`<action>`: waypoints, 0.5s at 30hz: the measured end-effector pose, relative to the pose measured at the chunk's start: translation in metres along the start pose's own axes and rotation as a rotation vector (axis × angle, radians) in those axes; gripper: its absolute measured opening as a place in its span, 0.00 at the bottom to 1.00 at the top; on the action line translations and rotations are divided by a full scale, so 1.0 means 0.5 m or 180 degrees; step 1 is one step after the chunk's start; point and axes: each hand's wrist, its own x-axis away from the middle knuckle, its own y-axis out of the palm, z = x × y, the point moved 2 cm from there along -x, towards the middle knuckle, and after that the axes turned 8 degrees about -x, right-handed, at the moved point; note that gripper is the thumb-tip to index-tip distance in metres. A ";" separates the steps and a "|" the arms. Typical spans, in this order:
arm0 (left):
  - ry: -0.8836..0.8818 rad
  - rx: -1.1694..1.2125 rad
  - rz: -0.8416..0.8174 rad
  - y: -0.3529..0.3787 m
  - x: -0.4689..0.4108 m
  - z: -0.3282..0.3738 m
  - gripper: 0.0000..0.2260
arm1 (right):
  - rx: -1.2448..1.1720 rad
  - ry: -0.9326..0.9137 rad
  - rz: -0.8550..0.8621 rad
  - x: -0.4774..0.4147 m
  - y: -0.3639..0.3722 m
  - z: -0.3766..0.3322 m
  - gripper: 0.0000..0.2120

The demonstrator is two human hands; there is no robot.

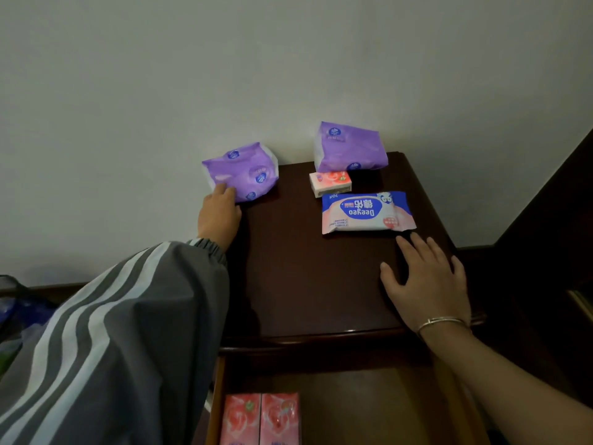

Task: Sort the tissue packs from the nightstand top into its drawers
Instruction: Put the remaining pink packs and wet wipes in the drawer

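Down at the bottom edge, the drawer [369, 409] stands open, with two pink packs [243, 419] side by side at its left. Just above, the right grip [426, 281] lies flat on the dark nightstand top [305, 268], fingers spread, a thin bracelet [442, 323] at the wrist. From lower left comes a grey striped sleeve [128, 332]. Its left grip [219, 215] curls onto the near corner of the left purple pack [244, 175] at the top's left edge. Right of centre lies a blue-and-pink wipes pack [365, 211], close ahead of the right fingertips. Behind it is a small pink pack [330, 184], then the right purple pack [349, 147] against the pale wall [160, 75]. A dark wooden panel [545, 220] closes the right side.
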 end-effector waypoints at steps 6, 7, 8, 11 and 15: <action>0.0128 -0.0177 0.0242 -0.006 -0.002 -0.005 0.09 | 0.0020 0.0031 0.0001 -0.001 -0.001 -0.002 0.29; 0.0110 -0.0102 0.0331 -0.015 0.005 -0.008 0.08 | 0.0022 0.0027 0.0001 -0.001 -0.001 -0.002 0.29; 0.0052 0.0016 0.0469 -0.027 0.014 -0.013 0.07 | 0.0018 0.0026 0.0007 0.000 -0.001 -0.003 0.29; -0.0208 0.0437 0.1059 -0.075 0.056 -0.032 0.06 | -0.0012 0.0035 0.0019 0.001 -0.004 -0.005 0.28; -0.0240 0.0543 0.1456 -0.118 0.152 -0.033 0.03 | -0.0028 0.0047 -0.0015 0.000 -0.005 -0.007 0.28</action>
